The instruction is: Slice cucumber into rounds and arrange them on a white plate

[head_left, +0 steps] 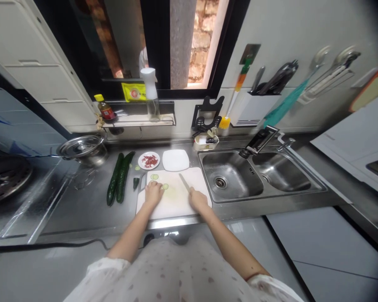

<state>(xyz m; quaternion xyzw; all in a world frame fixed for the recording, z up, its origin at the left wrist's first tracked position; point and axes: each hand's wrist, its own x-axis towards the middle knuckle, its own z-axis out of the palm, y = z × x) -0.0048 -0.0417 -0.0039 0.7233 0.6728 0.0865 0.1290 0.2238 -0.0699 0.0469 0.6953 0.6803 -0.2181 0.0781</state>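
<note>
On the white cutting board (176, 205), my right hand (198, 199) is wrapped round the handle of a knife (184, 182), whose blade points up and to the left. At the board's left side, my left hand (153, 193) has its fingers bent, with a pale green cucumber slice (165, 186) at its fingertips. Whether those fingers grip the slice is too small to tell. More cucumber slices (154, 177) lie near the board's upper left corner. A dark green cucumber end (135, 183) rests on the counter beside the board.
Two whole cucumbers (122, 180) lie left of the board. Behind it stand a plate of chopped red pieces (149, 161) and a white square plate (175, 160). A lidded steel pot (83, 150) is at the left, a double sink (233, 178) at the right.
</note>
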